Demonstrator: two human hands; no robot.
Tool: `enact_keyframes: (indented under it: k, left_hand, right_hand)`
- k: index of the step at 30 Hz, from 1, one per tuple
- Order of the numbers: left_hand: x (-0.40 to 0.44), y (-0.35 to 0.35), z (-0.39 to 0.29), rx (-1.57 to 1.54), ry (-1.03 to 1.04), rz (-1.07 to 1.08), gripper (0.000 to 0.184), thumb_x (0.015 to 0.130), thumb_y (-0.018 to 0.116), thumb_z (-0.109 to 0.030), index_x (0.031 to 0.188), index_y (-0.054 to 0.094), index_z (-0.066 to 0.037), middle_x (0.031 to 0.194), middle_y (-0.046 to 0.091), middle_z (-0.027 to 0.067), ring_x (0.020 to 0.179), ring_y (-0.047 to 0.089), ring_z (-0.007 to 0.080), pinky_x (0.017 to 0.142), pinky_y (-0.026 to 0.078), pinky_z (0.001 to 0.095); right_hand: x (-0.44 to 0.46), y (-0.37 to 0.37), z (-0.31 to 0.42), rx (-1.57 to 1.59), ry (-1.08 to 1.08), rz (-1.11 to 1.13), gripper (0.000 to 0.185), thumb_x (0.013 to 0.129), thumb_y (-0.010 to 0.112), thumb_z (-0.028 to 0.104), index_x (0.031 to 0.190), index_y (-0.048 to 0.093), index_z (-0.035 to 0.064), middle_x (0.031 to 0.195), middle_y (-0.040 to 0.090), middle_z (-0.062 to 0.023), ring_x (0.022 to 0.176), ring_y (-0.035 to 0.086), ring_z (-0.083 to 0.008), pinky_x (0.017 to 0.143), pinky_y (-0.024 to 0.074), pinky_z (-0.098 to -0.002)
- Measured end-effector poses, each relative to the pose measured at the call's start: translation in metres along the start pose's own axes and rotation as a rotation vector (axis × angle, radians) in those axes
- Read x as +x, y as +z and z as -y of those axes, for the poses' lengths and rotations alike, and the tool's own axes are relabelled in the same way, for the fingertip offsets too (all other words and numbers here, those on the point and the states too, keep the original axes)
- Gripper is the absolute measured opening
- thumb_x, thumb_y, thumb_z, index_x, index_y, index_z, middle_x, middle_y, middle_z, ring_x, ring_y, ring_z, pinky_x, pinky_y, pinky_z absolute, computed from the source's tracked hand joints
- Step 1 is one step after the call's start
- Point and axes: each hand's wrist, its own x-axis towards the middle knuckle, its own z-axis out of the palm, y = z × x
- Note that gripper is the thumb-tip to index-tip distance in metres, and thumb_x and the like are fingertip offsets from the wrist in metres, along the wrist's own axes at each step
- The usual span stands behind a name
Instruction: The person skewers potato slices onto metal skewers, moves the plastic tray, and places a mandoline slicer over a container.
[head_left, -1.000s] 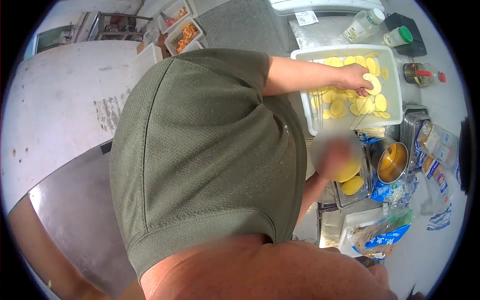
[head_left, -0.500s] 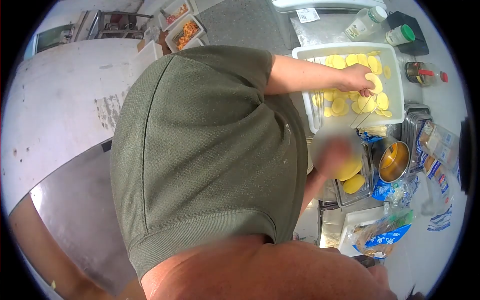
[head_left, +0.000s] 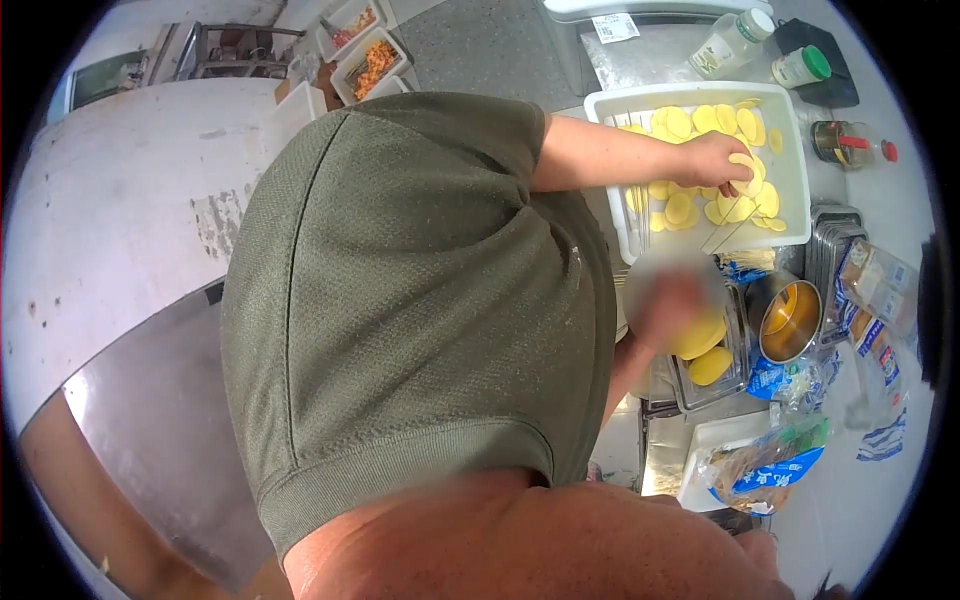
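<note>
Left hand [head_left: 722, 162] pinches a yellow slice [head_left: 746, 184] over white tub [head_left: 794, 165] of slices [head_left: 680, 208]; right hand [head_left: 676, 305] too blurred to tell

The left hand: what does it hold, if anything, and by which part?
The left hand holds at least one thin yellow slice by the edge nearest the palm; the exact contact is partly hidden.

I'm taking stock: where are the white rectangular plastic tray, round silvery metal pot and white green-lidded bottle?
Tray [head_left: 792, 165], head view: its right-hand wall.
Pot [head_left: 760, 290], head view: its outer wall.
Bottle [head_left: 794, 70], head view: its white body.
</note>
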Motion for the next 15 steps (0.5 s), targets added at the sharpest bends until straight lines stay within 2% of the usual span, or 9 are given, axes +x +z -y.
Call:
enact_keyframes:
  k: [2,5,8,11,13,15]
  left_hand:
    - [0.003,-0.002,0.004,0.035,0.008,0.011,0.038,0.083,0.062,-0.020,0.113,0.054,0.003,0.093,0.064,0.0123,0.073,0.067,0.0179,0.066,0.051,0.0277]
    - [0.002,-0.001,0.007,0.055,0.021,0.000,0.036,0.084,0.061,-0.021,0.110,0.056,0.002,0.093,0.064,0.0120,0.072,0.067,0.0173,0.065,0.051,0.0279]
    - [-0.002,0.000,0.005,0.069,0.015,0.004,0.032,0.084,0.061,-0.021,0.107,0.057,0.001,0.091,0.065,0.0113,0.072,0.067,0.0167,0.064,0.051,0.0273]
    - [-0.004,0.003,0.006,0.055,0.004,0.020,0.027,0.085,0.059,-0.021,0.102,0.058,0.000,0.086,0.066,0.0101,0.071,0.066,0.0165,0.063,0.051,0.0270]
    - [-0.001,0.002,0.009,0.074,0.026,0.045,0.025,0.085,0.059,-0.020,0.100,0.058,-0.001,0.084,0.066,0.0098,0.070,0.066,0.0160,0.063,0.051,0.0270]
    - [0.001,0.003,0.017,0.128,0.048,0.103,0.024,0.085,0.058,-0.021,0.098,0.058,-0.001,0.082,0.066,0.0096,0.070,0.066,0.0155,0.063,0.051,0.0271]
  right_hand:
    - [-0.005,0.005,0.009,0.110,0.059,0.003,0.018,0.089,0.054,0.004,0.105,0.048,-0.0002,0.073,0.058,-0.0067,0.057,0.045,-0.0060,0.047,0.0328,-0.0182]
    - [-0.006,0.003,0.009,0.169,0.108,0.017,0.012,0.091,0.054,0.004,0.102,0.051,0.0032,0.077,0.058,-0.0043,0.061,0.048,-0.0048,0.047,0.0329,-0.0156]
    - [-0.004,0.002,0.006,0.167,0.113,0.006,0.012,0.091,0.055,0.006,0.102,0.051,0.0034,0.076,0.058,-0.0046,0.058,0.047,-0.0041,0.046,0.0310,-0.0146]
    - [-0.005,0.001,0.009,0.185,0.132,0.024,0.017,0.089,0.056,0.004,0.104,0.048,0.0013,0.072,0.057,-0.0062,0.055,0.045,-0.0065,0.047,0.0330,-0.0176]
    - [0.000,-0.002,0.001,-0.057,0.004,0.026,0.016,0.089,0.056,0.005,0.103,0.048,0.0015,0.072,0.057,-0.0061,0.054,0.044,-0.0062,0.046,0.0328,-0.0177]
    - [0.005,-0.007,-0.004,-0.148,-0.022,0.034,0.015,0.090,0.055,0.005,0.103,0.048,0.0017,0.072,0.057,-0.0060,0.053,0.043,-0.0059,0.045,0.0322,-0.0177]
